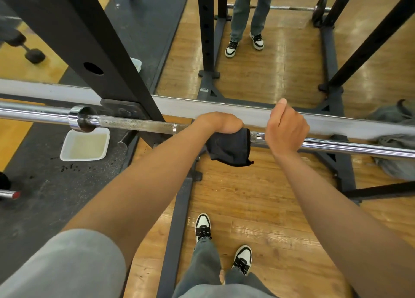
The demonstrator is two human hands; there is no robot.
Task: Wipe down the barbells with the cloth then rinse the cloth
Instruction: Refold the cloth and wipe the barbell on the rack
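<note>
From the head camera, one barbell (134, 123) runs across the view on a black rack (94, 57), its upright post crossing in front of the bar on the left. Behind the barbell a mirror strip reflects a person's legs and a second, loaded bar (280, 7). Below the barbell on the left, one white tray (84, 146) of cloudy water sits on a dark rubber mat (45, 203). Below the barbell's right end lies a grey heap of fabric (395, 158); what it is cannot be told. Far left of the barbell, one dumbbell (27, 48) rests on the floor. Under the barbell, two black-and-white shoes (203, 227) stand on the wood floor.

The left hand (219, 122) is curled over the barbell at mid-view, clamping one dark cloth (231, 147) around the shaft — the cloth's loose end hangs below the bar. The right hand (285, 127) grips the bare barbell just right of the cloth, fingers wrapped around it, thumb raised. Two hands, both closed on the bar.
</note>
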